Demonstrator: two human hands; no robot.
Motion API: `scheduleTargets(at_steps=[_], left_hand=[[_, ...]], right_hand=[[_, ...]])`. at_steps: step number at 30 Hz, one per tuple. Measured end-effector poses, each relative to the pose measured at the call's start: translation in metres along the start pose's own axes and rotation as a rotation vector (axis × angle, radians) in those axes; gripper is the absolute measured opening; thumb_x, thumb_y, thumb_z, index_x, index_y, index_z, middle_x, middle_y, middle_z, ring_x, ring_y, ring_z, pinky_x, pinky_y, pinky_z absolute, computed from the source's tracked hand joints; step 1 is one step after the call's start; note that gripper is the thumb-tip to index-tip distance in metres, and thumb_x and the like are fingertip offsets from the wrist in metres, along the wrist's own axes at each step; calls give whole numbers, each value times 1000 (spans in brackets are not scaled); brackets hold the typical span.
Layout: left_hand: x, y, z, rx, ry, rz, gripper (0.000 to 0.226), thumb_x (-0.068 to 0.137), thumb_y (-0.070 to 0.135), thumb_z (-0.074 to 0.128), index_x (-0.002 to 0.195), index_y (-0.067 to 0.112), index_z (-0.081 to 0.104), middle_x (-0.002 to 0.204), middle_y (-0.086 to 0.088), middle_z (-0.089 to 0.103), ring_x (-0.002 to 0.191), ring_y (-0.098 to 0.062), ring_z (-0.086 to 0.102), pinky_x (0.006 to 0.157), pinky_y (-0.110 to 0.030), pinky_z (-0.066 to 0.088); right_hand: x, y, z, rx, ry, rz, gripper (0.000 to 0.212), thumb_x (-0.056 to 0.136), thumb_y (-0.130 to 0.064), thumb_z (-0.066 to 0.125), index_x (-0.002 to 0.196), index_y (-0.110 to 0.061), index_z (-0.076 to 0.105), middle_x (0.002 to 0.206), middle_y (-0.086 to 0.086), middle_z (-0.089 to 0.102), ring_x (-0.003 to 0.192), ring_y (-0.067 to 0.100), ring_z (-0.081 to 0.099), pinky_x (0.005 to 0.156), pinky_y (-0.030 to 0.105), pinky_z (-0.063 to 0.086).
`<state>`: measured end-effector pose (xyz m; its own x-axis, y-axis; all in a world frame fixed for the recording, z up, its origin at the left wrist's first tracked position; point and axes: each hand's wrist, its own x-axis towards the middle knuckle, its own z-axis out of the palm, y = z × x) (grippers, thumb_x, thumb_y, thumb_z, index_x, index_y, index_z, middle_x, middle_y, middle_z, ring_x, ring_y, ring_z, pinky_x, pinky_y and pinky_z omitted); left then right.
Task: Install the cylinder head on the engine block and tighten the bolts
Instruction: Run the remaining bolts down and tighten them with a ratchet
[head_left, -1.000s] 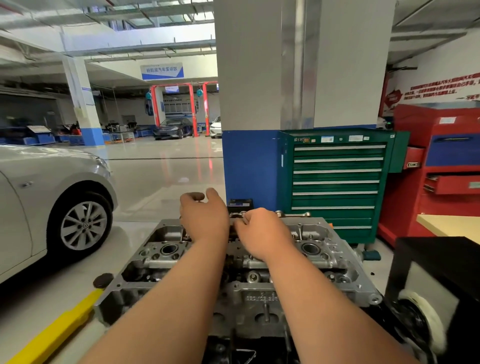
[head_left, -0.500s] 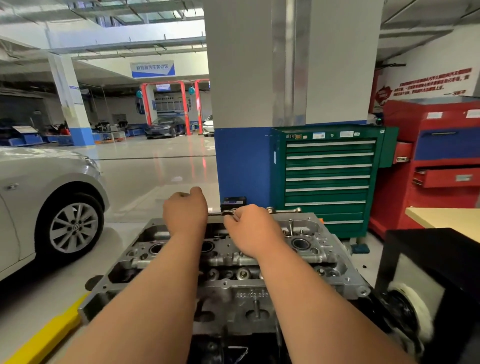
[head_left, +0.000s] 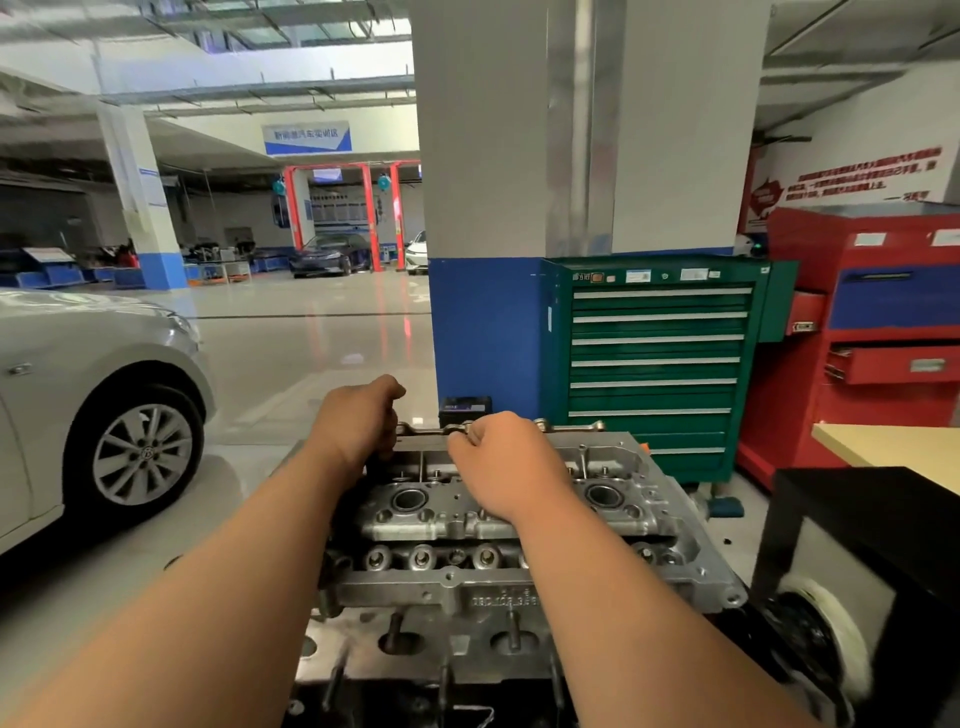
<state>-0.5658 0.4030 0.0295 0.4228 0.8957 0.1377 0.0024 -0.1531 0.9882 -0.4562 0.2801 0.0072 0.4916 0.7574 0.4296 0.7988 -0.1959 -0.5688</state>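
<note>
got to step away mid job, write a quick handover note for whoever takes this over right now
Left hand: fingers curled at the left end of the metal bar, which lies along the far edge of the cylinder head. Whether it grips the bar is hidden.
Right hand: pinches the bar near its middle.
Cylinder head: lies flat in front of the person. What it sits on is too dark to make out.
Done: the head looks set in place.
Left: bolt tightness cannot be seen, so check and tighten every bolt.

Glossy floor (head_left: 291, 353), silver car (head_left: 78, 374), green tool cabinet (head_left: 654, 364) on it
</note>
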Motion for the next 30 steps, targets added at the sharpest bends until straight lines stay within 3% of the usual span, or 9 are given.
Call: scheduleTargets(at_steps=[3,5,7,9,12,16,19,25,30], left_hand=[[-9,20,13,18,247,129,25,84,21,54,64,12,43,58,-10,36,55,-23,33,54,-33,31],[-7,56,20,-129,315,195,24,86,21,51,65,16,44,57,-7,37,52,-22,34,47,-28,32],[-8,92,25,-211,245,165,25,88,24,51,65,17,47,47,0,39,40,-17,35,40,-20,31],[-16,95,32,-200,92,108,29,89,27,53,62,17,47,41,5,36,35,-14,33,44,-24,32],[-30,46,41,29,-5,57,36,91,29,55,59,15,43,49,-1,41,46,-20,36,57,-32,32],[-29,7,44,291,70,122,36,92,27,47,59,12,42,53,-1,46,54,-20,36,53,-32,28],[-25,3,43,212,50,107,38,93,26,46,57,16,38,43,6,39,50,-18,32,53,-30,26],[-28,3,32,-104,254,154,36,94,30,46,62,15,40,50,2,42,50,-19,39,48,-27,31],[-30,-2,37,195,104,225,36,95,30,47,63,14,40,57,-3,43,56,-21,37,55,-32,31]], right_hand=[[1,0,1,-19,-2,7,45,89,-37,47,51,-16,36,47,-3,38,46,19,36,46,23,27],[2,0,1,-15,0,11,44,89,-36,47,51,-16,35,47,-3,37,46,19,36,46,23,27],[2,0,1,-20,3,11,45,89,-36,47,50,-17,36,46,-3,38,46,19,36,46,23,28],[1,-1,0,-18,-1,2,45,89,-36,47,50,-16,36,46,-3,38,46,20,37,46,24,28],[-2,-3,-2,2,0,-4,46,89,-36,49,50,-16,36,46,-2,39,47,20,38,46,25,27],[0,-2,-3,29,6,-15,45,88,-36,49,50,-14,38,47,-2,41,47,20,39,46,26,28],[-1,-1,-3,43,8,-12,47,88,-37,50,49,-14,37,46,-2,39,46,19,36,45,25,25],[-2,0,-3,47,-12,-24,47,90,-36,48,50,-15,33,46,-2,35,46,20,33,46,25,27],[-4,-1,-4,59,-2,-35,47,90,-35,49,50,-16,32,46,-1,34,46,20,32,46,26,25]])
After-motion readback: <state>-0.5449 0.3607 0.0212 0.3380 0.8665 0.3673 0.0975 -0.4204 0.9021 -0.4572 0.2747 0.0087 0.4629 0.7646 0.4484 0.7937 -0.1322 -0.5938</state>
